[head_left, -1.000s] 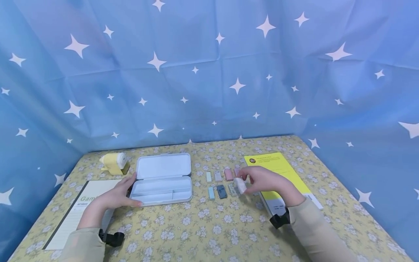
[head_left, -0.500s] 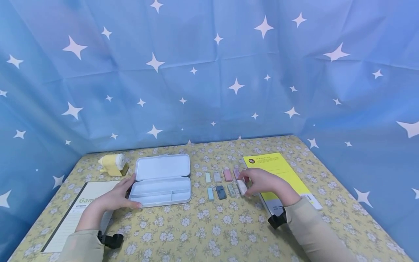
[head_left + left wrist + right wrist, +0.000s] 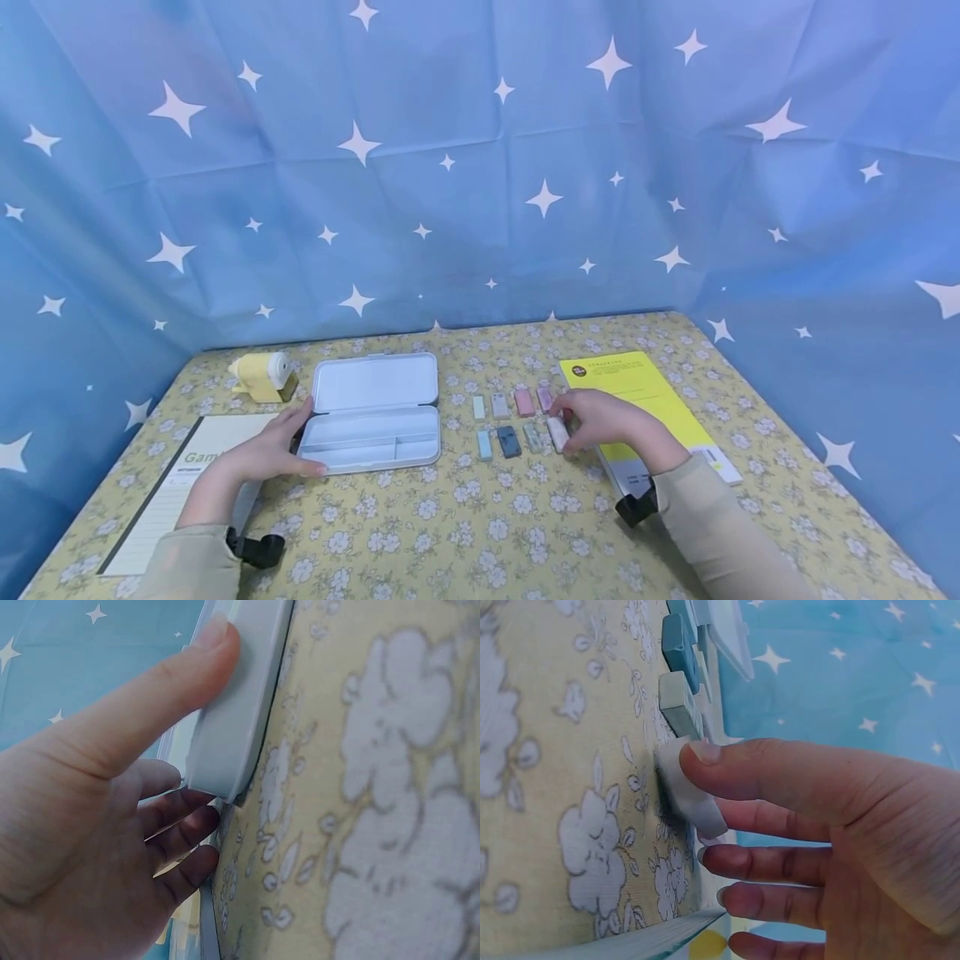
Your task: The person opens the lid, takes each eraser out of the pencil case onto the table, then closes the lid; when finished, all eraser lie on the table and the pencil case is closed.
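Note:
My left hand (image 3: 266, 450) grips the left end of an open white pencil case (image 3: 367, 461), thumb on the front wall and fingers behind. In the left wrist view the thumb lies along the wall of the case (image 3: 244, 712). My right hand (image 3: 607, 417) pinches a white eraser (image 3: 557, 434) between thumb and finger at the right end of the front row of erasers. In the right wrist view the white eraser (image 3: 682, 784) is tilted by the thumb, low at the tablecloth. Beside it lie a pale green eraser (image 3: 533, 437) and a dark blue eraser (image 3: 509, 442).
A light blue eraser (image 3: 484, 445) ends the front row; behind it are several more, including a pink eraser (image 3: 524, 402). A yellow book (image 3: 660, 392) lies under the right forearm, a notebook (image 3: 165, 500) under the left. A yellow pencil sharpener (image 3: 262, 377) stands back left.
My right hand has lowered the white eraser to the table at the right end of the front row. My left hand has stayed at the pencil case.

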`<state>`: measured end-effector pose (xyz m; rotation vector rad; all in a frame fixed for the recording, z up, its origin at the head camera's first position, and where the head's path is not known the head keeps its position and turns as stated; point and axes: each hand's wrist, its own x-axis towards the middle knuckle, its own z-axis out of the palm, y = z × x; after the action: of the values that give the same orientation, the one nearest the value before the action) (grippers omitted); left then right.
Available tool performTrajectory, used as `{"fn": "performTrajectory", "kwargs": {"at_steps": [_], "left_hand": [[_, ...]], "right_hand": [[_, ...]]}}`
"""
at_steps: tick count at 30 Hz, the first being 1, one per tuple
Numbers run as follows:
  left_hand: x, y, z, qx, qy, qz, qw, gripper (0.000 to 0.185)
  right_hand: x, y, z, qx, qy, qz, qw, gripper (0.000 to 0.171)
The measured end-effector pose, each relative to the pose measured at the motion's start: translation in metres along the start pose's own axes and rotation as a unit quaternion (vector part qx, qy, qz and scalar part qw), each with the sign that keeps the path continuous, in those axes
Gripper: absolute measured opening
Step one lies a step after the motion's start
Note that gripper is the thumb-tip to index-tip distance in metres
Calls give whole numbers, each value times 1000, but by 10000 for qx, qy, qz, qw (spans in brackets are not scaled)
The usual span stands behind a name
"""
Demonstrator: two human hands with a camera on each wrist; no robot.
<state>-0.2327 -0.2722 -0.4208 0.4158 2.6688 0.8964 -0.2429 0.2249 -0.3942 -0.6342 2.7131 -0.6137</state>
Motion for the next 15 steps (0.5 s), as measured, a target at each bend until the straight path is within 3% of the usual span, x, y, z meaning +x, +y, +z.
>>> {"fn": "performTrajectory", "kwargs": {"at_steps": [7, 15], "left_hand": [[-1, 0, 0, -37, -21, -43, 10000, 121], [-2, 2, -2, -25, -45, -53, 10000, 120]], "right_hand": [[-1, 0, -3, 70, 55, -55, 9999, 44], [1, -4, -12, 472, 223, -859, 9949, 38]]}}
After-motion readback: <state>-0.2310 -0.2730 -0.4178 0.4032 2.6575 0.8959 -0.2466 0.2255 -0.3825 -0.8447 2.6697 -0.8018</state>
